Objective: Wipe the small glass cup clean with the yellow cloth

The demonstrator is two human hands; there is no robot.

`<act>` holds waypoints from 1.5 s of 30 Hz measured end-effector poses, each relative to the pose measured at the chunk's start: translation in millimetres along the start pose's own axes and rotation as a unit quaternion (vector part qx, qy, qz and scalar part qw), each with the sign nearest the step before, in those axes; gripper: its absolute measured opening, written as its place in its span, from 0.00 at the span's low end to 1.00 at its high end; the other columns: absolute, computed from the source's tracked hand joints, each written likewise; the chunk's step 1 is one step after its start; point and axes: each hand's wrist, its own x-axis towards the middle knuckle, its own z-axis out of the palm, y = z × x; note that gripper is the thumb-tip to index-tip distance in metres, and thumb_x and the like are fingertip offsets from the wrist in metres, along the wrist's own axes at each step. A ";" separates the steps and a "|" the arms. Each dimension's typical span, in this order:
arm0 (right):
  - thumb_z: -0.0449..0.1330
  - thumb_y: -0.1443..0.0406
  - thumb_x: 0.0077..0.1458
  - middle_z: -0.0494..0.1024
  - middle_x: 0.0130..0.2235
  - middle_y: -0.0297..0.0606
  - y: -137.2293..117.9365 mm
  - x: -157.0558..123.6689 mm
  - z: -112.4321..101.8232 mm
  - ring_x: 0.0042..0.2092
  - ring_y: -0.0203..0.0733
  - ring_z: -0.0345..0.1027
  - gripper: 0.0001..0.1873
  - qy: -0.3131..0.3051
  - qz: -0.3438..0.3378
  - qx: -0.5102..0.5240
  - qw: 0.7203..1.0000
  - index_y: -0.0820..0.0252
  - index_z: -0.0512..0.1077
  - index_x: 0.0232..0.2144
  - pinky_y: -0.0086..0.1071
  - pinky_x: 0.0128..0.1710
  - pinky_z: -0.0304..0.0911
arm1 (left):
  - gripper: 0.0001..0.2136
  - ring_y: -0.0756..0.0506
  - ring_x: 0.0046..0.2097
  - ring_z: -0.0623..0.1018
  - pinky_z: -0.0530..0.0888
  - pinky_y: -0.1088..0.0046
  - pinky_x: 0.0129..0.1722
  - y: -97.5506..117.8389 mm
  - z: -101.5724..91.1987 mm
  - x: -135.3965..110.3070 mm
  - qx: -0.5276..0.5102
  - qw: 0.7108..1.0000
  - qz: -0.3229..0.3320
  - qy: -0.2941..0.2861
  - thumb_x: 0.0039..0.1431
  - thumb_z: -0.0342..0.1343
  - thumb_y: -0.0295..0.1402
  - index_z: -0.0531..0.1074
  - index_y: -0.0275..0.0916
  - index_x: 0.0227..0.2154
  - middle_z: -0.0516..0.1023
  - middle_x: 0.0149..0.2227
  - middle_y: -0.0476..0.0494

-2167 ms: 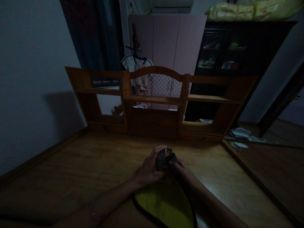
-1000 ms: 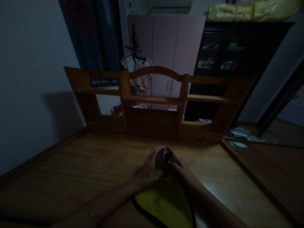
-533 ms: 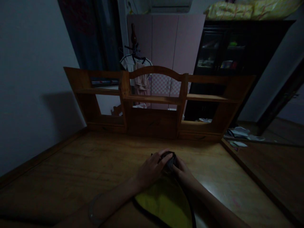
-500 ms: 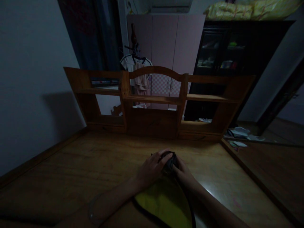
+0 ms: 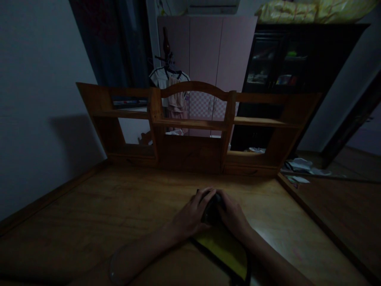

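Observation:
A yellow piece with black edging (image 5: 224, 247), which looks like cloth, lies on the wooden surface in front of me. Its far end runs into a dark bundle (image 5: 210, 212) between my hands. My left hand (image 5: 195, 212) curls over the bundle from the left, with its fingers across the top. From the right, my right hand (image 5: 233, 216) closes around the other side, its fingertips partly hidden. In this dim light I cannot make out the bundle's details.
A wooden shelf unit (image 5: 190, 124) with small drawers stands along the far edge of the wooden surface (image 5: 133, 198). To the left is a wall (image 5: 35, 119). A raised wooden rim (image 5: 318, 222) borders the right side. Behind stand a pink wardrobe (image 5: 205, 51) and a dark cabinet (image 5: 324, 59).
Less of the yellow piece shows now, and its near part has shifted to the right. The right hand has turned further over the dark bundle. Both hands still hold it.

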 end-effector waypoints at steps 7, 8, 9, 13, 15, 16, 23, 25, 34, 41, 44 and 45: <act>0.54 0.71 0.52 0.77 0.43 0.36 -10.0 -2.3 -1.0 0.43 0.46 0.71 0.20 0.020 0.029 0.028 0.999 0.53 0.67 0.48 0.35 0.43 0.63 | 0.48 0.36 0.65 0.58 0.62 0.52 0.63 -1.4 -2.8 -0.2 -0.018 1.000 0.010 -0.014 0.48 0.67 0.30 0.41 0.46 0.66 0.54 0.65 0.36; 0.55 0.71 0.52 0.77 0.41 0.36 -10.5 -2.2 -0.9 0.41 0.46 0.71 0.19 0.024 0.035 0.032 0.999 0.53 0.68 0.47 0.35 0.42 0.63 | 0.48 0.36 0.65 0.58 0.62 0.51 0.63 -2.0 -2.5 -0.1 -0.022 1.000 0.013 -0.012 0.48 0.67 0.30 0.42 0.45 0.66 0.55 0.65 0.36; 0.56 0.70 0.52 0.78 0.39 0.35 -11.0 -1.9 -0.4 0.40 0.45 0.71 0.17 0.026 0.045 0.035 0.998 0.54 0.68 0.45 0.34 0.40 0.63 | 0.47 0.36 0.65 0.58 0.62 0.51 0.63 -3.0 -1.9 -0.2 -0.024 1.000 0.016 -0.008 0.48 0.67 0.31 0.43 0.45 0.66 0.56 0.65 0.36; 0.56 0.65 0.54 0.78 0.33 0.35 -14.7 0.5 4.2 0.35 0.46 0.71 0.09 0.011 0.107 0.061 0.992 0.59 0.73 0.38 0.33 0.35 0.63 | 0.43 0.37 0.63 0.62 0.65 0.53 0.61 -10.7 1.7 -2.3 0.001 0.999 0.023 0.026 0.50 0.66 0.34 0.47 0.46 0.64 0.60 0.62 0.36; 0.55 0.62 0.56 0.78 0.32 0.36 -17.8 1.9 6.7 0.35 0.47 0.71 0.11 0.001 0.135 0.094 0.986 0.61 0.75 0.36 0.33 0.34 0.63 | 0.42 0.37 0.63 0.63 0.66 0.54 0.60 -14.4 2.2 -4.1 0.033 0.998 0.030 0.049 0.52 0.65 0.36 0.46 0.45 0.64 0.60 0.61 0.36; 0.55 0.61 0.56 0.78 0.33 0.36 -19.2 2.5 7.8 0.36 0.47 0.71 0.12 -0.002 0.145 0.113 0.983 0.62 0.75 0.36 0.33 0.35 0.64 | 0.41 0.37 0.63 0.63 0.66 0.55 0.60 -15.4 1.9 -5.0 0.051 0.996 0.034 0.060 0.53 0.65 0.36 0.46 0.45 0.64 0.61 0.61 0.35; 0.59 0.62 0.53 0.79 0.40 0.37 -17.2 -0.8 12.6 0.43 0.49 0.71 0.16 -0.020 0.188 0.203 0.961 0.59 0.74 0.44 0.38 0.43 0.67 | 0.33 0.40 0.61 0.65 0.67 0.60 0.59 -9.1 -2.8 -7.0 0.140 0.985 0.056 0.083 0.60 0.56 0.32 0.47 0.42 0.64 0.62 0.60 0.36; 0.59 0.62 0.52 0.78 0.41 0.37 -16.2 -2.6 13.2 0.43 0.48 0.71 0.19 -0.026 0.204 0.233 0.951 0.58 0.72 0.47 0.39 0.43 0.67 | 0.32 0.40 0.60 0.66 0.67 0.60 0.58 -6.9 -4.0 -6.6 0.155 0.982 0.073 0.084 0.60 0.54 0.29 0.47 0.42 0.64 0.62 0.60 0.36; 0.61 0.64 0.47 0.78 0.45 0.36 -25.9 -3.4 8.6 0.43 0.48 0.72 0.27 -0.034 0.241 0.331 0.912 0.54 0.69 0.52 0.37 0.40 0.70 | 0.32 0.38 0.61 0.65 0.63 0.56 0.60 -11.7 -5.8 -4.8 0.184 0.974 0.070 0.115 0.59 0.55 0.30 0.48 0.40 0.64 0.63 0.60 0.35; 0.66 0.58 0.47 0.80 0.39 0.38 -22.4 2.9 11.2 0.41 0.48 0.74 0.24 -0.052 0.304 0.425 0.851 0.58 0.73 0.47 0.36 0.40 0.68 | 0.39 0.37 0.60 0.65 0.63 0.55 0.61 -13.5 -12.0 2.2 0.084 0.980 -0.070 0.164 0.50 0.66 0.43 0.53 0.42 0.61 0.64 0.59 0.37; 0.67 0.57 0.47 0.80 0.39 0.39 -14.4 2.7 13.9 0.41 0.48 0.74 0.23 -0.058 0.313 0.444 0.838 0.58 0.74 0.46 0.37 0.40 0.68 | 0.39 0.38 0.60 0.66 0.64 0.57 0.60 -11.4 -15.2 4.7 0.039 0.981 -0.097 0.163 0.47 0.68 0.40 0.55 0.43 0.59 0.64 0.59 0.38; 0.68 0.57 0.47 0.80 0.37 0.39 -11.4 2.2 15.0 0.40 0.48 0.74 0.23 -0.056 0.316 0.445 0.836 0.59 0.74 0.45 0.37 0.39 0.68 | 0.39 0.38 0.60 0.66 0.64 0.57 0.60 -11.5 -15.7 5.2 0.029 0.982 -0.097 0.158 0.46 0.68 0.40 0.55 0.43 0.59 0.64 0.58 0.38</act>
